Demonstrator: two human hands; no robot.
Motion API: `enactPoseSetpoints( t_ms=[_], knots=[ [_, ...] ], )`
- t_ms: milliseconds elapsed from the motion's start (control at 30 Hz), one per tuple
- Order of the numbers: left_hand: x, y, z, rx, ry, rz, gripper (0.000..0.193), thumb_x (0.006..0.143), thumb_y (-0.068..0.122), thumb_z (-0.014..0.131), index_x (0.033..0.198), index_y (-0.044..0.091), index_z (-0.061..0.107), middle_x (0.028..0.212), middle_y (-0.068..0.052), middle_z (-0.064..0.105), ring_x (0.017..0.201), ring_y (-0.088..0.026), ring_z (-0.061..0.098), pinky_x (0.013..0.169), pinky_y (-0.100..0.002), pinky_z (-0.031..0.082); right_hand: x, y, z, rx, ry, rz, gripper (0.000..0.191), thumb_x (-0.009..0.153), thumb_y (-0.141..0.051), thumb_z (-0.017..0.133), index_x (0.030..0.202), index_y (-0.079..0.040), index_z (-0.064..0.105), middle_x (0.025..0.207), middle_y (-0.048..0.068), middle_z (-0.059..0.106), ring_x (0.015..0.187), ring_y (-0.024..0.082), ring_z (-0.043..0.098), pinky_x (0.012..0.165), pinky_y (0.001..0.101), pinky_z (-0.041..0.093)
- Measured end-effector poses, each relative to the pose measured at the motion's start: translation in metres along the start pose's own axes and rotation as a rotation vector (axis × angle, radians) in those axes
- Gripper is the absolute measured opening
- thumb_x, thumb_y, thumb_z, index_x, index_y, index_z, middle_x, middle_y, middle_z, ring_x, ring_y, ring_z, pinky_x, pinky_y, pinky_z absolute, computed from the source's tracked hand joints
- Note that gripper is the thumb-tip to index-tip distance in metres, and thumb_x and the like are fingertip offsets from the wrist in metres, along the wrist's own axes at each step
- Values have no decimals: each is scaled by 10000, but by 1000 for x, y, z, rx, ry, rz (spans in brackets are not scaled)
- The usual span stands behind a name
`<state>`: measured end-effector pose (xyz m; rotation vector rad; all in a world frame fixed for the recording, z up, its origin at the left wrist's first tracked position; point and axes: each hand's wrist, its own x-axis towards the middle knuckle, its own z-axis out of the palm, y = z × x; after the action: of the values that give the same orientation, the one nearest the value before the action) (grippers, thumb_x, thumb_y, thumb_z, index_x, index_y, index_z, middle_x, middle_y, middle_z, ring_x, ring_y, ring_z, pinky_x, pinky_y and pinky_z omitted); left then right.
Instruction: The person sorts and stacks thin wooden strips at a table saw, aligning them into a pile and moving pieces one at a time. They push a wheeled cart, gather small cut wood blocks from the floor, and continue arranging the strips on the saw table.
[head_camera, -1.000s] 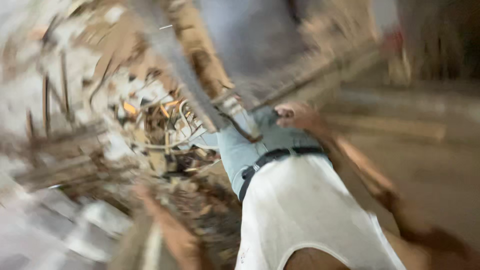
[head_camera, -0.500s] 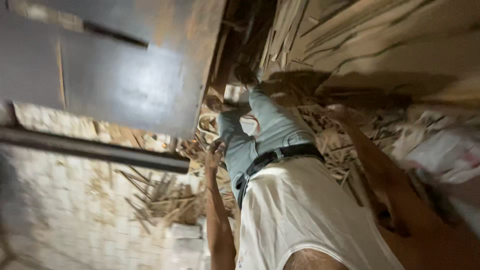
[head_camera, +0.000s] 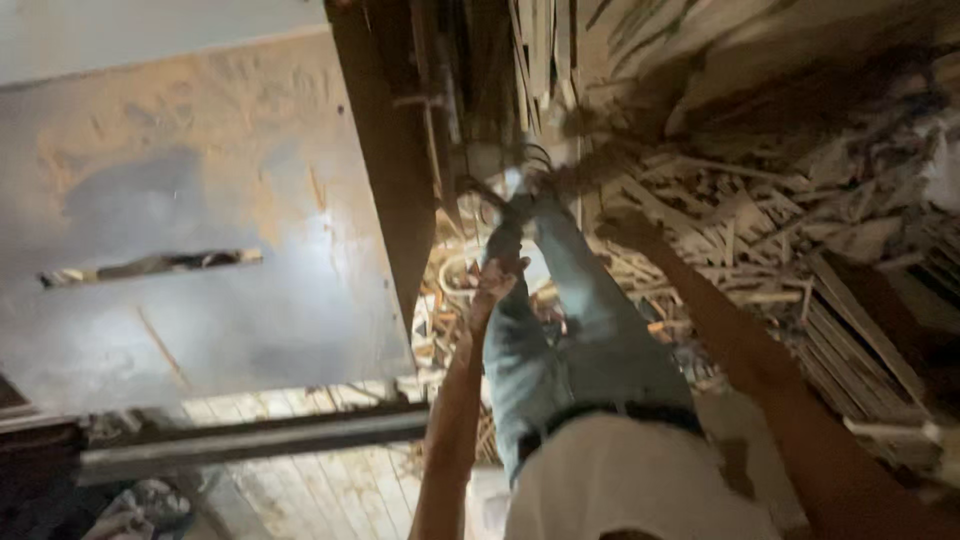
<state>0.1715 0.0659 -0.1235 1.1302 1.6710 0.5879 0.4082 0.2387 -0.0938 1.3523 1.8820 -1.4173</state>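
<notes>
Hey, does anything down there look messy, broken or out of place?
Yes. Thin wood offcuts lie in a tangled heap across the floor around the person's feet, not stacked. The right hand reaches into them; the left hand hangs by the jeans. The metal table looks rust-stained.

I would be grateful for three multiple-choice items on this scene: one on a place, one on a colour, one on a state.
1. Where does the wood scrap pile lie?
A. on the table top
B. on the floor ahead and to the person's right
C. in a bin

2. What colour is the shirt?
A. white
B. red
C. black

3. How is the left hand?
A. gripping a hammer
B. flat on the table
C. empty, beside the left leg

Answers:
1 B, the strips spread over the floor past the right hand.
2 A, the cloth under the belt is white.
3 C, it holds nothing and hangs at the jeans, clear of the slotted metal table.
</notes>
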Motion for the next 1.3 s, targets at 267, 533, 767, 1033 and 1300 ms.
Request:
enactPoseSetpoints(
  t_ms=[267, 533, 767, 1033, 1300],
  knots=[
    [189, -22, 11, 1, 282, 114, 338, 889, 272, 681, 1171, 85, 685, 1194, -186, 703, 1167, -368, 650, 1008, -414, 546, 200, -15, -17, 46, 88, -216, 451, 1011, -454, 657, 1108, -13, 658, 1053, 197, 629, 928, 306, 652, 825, 447, 549],
    [392, -94, 3, 5, 483, -65, 343, 901, 248, 667, 1194, 71, 667, 1207, -174, 689, 1160, -341, 637, 1002, -395, 535, 428, -7, -35, -150, 151, -193, 446, 1011, -450, 654, 1122, -18, 660, 1076, 190, 631, 950, 302, 650, 839, 446, 545],
    [481, -161, 24, -42, 484, -132, 347, 911, 228, 655, 1214, 58, 651, 1218, -164, 677, 1153, -318, 626, 998, -379, 525, 527, 28, -12, -225, 174, -155, 443, 1010, -446, 652, 1134, -21, 662, 1096, 183, 633, 969, 298, 649, 851, 444, 541],
    [516, -231, 62, -109, 420, -148, 352, 923, 204, 641, 1236, 44, 633, 1230, -152, 663, 1146, -291, 613, 992, -360, 513, 585, 53, 30, -264, 147, -154, 440, 1009, -443, 648, 1148, -26, 664, 1120, 176, 635, 991, 294, 647, 864, 442, 537],
    [527, -255, 80, -147, 389, -175, 358, 935, 180, 626, 1259, 29, 616, 1243, -140, 649, 1138, -264, 600, 987, -341, 502, 608, 59, 52, -277, 108, -158, 437, 1009, -439, 645, 1162, -30, 666, 1143, 169, 637, 1013, 290, 646, 877, 441, 533]
  ],
)
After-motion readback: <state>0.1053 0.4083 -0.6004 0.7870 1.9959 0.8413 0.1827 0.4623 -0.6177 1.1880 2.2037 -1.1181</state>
